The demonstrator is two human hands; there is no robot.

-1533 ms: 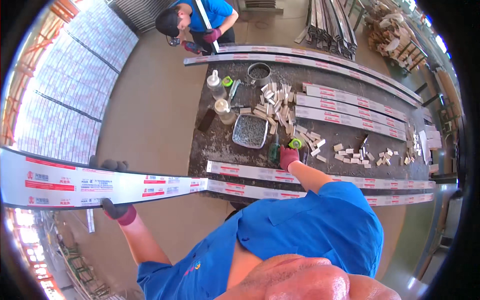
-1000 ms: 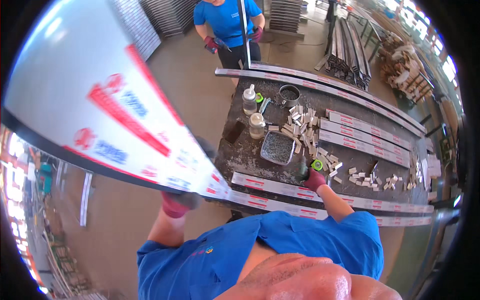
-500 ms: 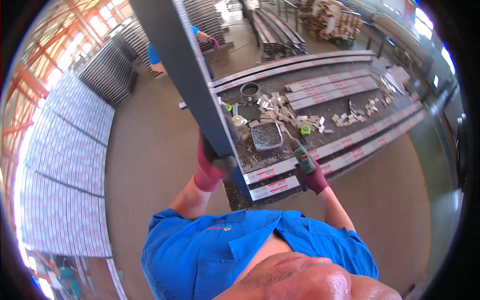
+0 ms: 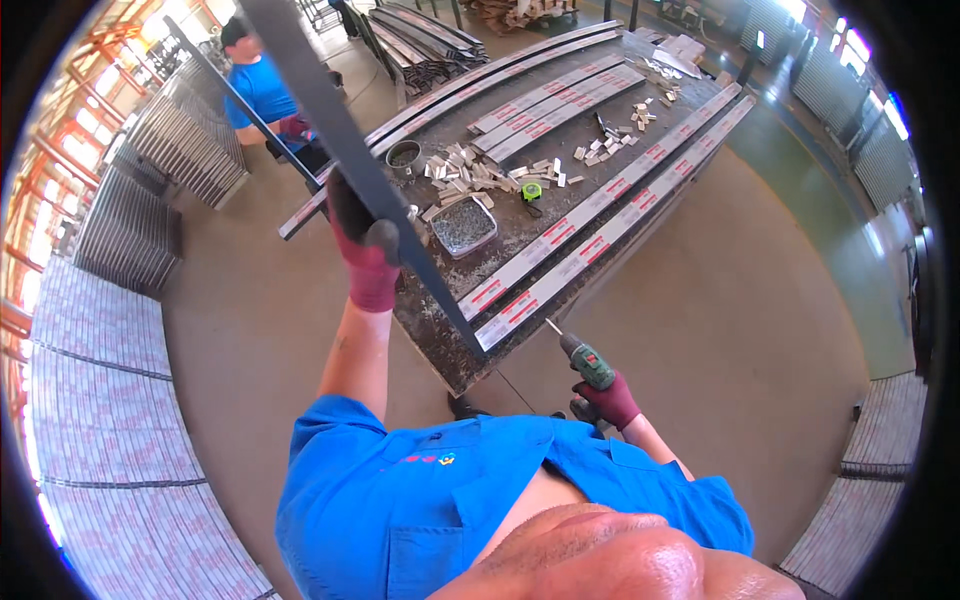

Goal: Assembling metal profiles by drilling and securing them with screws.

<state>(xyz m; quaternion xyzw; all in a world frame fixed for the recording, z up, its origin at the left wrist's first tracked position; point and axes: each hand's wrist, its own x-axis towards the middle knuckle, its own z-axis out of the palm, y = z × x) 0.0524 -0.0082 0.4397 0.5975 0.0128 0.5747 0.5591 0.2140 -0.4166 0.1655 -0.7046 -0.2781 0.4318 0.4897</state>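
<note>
My left hand (image 4: 368, 245), in a maroon and dark glove, is closed round a long dark grey metal profile (image 4: 325, 125). The profile slants up to the far left, and its lower end is at the near corner of the workbench (image 4: 430, 345). My right hand (image 4: 612, 402), also gloved, grips a green cordless drill (image 4: 590, 365). Its bit points toward the bench and is apart from the profiles. Two long white-faced profiles (image 4: 600, 235) with red print lie along the bench's near side. Beside the left hand stands a plastic tub of small screws (image 4: 464, 226).
On the bench are a green tape measure (image 4: 531, 191), a heap of small metal pieces (image 4: 465, 172), a round tin (image 4: 405, 157) and shorter white profiles (image 4: 560, 105). A co-worker in blue (image 4: 262, 90) stands at the far left with another bar. Stacked profiles (image 4: 105, 400) line the left side.
The drill has moved back from the bench, toward my body. My view has turned, so the bench lies more slanted and the co-worker shows more fully. The left hand still holds the dark profile.
</note>
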